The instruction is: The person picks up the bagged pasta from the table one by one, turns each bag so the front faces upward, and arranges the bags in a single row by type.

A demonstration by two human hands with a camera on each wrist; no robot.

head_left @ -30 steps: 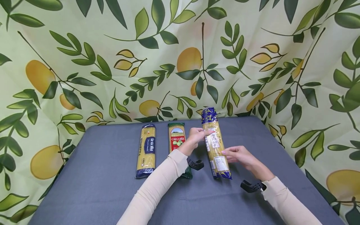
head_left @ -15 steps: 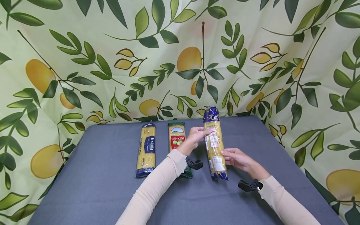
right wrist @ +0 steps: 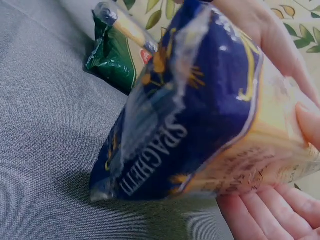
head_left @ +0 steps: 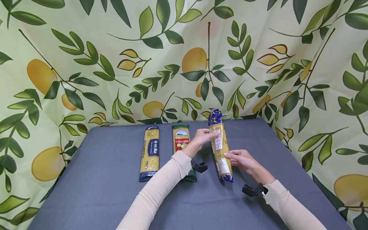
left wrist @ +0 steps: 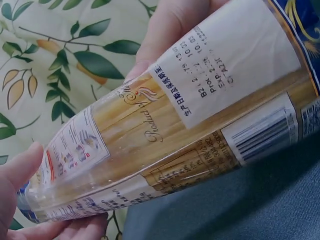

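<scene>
A clear bag of spaghetti [head_left: 221, 153] with blue ends is held up over the table, tilted, its top leaning slightly left. My left hand [head_left: 201, 139] grips its upper part from the left, thumb across the front. Lower down on the right side, my right hand [head_left: 243, 160] pinches it between thumb and fingers. A white date label and a barcode show on the bag [left wrist: 135, 150] in the left wrist view. The word SPAGHETTI is readable on its blue end [right wrist: 215, 75] in the right wrist view. The fingers behind the bag are partly hidden.
A pasta pack with a dark blue label [head_left: 149, 153] lies on the grey-covered table [head_left: 95, 179] to the left. Between it and the held bag lies a red and green pasta pack [head_left: 181, 135], partly covered by my left arm. Leaf-patterned cloth [head_left: 161, 73] hangs behind.
The bag has turned a little about its long axis and stands slightly more upright, its lower end shifted left. My right hand has moved slightly left with it; my left hand keeps its grip.
</scene>
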